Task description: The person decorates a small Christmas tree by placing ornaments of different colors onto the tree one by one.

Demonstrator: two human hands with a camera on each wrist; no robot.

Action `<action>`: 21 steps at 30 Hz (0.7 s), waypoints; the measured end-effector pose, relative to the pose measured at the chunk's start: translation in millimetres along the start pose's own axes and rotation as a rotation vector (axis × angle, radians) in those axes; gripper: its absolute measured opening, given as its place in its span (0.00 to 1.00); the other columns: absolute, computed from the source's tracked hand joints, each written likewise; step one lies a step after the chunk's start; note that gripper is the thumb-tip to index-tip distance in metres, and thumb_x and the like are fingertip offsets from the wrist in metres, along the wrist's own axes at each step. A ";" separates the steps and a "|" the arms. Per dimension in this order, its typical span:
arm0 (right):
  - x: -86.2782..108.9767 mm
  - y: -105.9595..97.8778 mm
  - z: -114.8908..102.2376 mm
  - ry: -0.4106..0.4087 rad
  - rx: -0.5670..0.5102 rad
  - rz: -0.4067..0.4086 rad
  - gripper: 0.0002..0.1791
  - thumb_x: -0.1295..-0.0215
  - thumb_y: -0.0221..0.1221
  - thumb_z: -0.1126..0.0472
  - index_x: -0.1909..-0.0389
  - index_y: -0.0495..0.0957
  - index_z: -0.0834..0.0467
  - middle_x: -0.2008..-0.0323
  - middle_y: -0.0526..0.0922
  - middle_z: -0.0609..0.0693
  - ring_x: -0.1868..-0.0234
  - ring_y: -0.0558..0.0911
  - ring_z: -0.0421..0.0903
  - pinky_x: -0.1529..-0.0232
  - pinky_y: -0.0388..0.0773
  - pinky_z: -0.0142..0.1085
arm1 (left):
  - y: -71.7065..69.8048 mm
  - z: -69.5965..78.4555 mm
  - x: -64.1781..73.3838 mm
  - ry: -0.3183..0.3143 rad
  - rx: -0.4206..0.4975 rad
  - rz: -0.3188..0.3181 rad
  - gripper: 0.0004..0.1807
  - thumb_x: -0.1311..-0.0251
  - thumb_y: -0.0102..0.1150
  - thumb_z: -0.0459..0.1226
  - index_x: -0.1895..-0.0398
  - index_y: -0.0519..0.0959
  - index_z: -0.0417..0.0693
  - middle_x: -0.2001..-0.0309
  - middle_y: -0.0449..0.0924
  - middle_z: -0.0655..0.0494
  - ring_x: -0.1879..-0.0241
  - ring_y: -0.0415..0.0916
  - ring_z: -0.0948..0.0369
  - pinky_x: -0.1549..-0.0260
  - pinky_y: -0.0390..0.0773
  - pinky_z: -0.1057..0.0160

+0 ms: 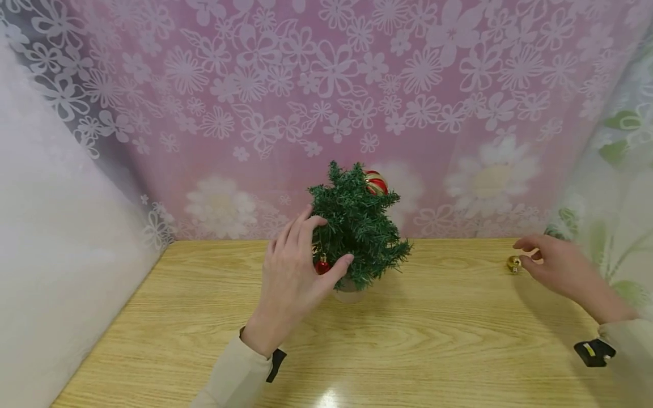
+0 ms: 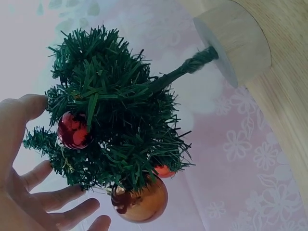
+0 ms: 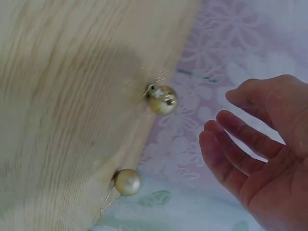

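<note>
A small green artificial Christmas tree (image 1: 357, 226) stands upright on a pale round base (image 2: 240, 43). My left hand (image 1: 291, 272) is at its left side, thumb and fingers spread around the outer branches with fingertips at the needles. A shiny red bauble (image 2: 74, 130) hangs between thumb and fingers, not gripped. My right hand (image 1: 561, 269) hovers at the far right, its fingers loosely bent beside a shiny gold bauble (image 3: 163, 100). In the right wrist view nothing lies between those fingers. A paler gold bauble (image 3: 127, 182) with a string loop lies near the table edge.
A red-and-gold striped bauble (image 1: 376, 183) sits near the treetop. A larger copper-gold bauble (image 2: 140, 198) hangs on the tree too. The wooden table (image 1: 433, 340) ends at the back against a pink flowered curtain (image 1: 306, 113). White cloth (image 1: 61, 226) borders the left.
</note>
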State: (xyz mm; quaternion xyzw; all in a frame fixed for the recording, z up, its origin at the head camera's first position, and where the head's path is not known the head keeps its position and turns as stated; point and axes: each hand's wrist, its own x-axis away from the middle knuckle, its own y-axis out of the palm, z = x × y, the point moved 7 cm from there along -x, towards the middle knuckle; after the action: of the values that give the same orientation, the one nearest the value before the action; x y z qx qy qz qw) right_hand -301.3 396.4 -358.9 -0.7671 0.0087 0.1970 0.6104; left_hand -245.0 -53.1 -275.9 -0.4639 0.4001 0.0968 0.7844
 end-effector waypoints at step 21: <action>-11.7 37.8 18.2 -0.068 0.005 -0.255 0.13 0.44 0.64 0.75 0.57 0.85 0.71 0.63 0.87 0.64 0.64 0.85 0.58 0.65 0.84 0.51 | 6.4 -35.5 -14.2 -0.044 0.310 -0.255 0.34 0.37 0.69 0.49 0.31 0.66 0.55 0.19 0.52 0.67 0.24 0.62 0.50 0.32 0.69 0.39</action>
State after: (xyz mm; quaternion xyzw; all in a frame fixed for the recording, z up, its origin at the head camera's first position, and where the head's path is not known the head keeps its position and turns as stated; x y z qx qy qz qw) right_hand -327.0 401.2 -393.7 -0.7533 -0.1093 0.1439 0.6324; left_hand -276.9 -75.1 -278.7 -0.3824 0.3308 -0.0561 0.8609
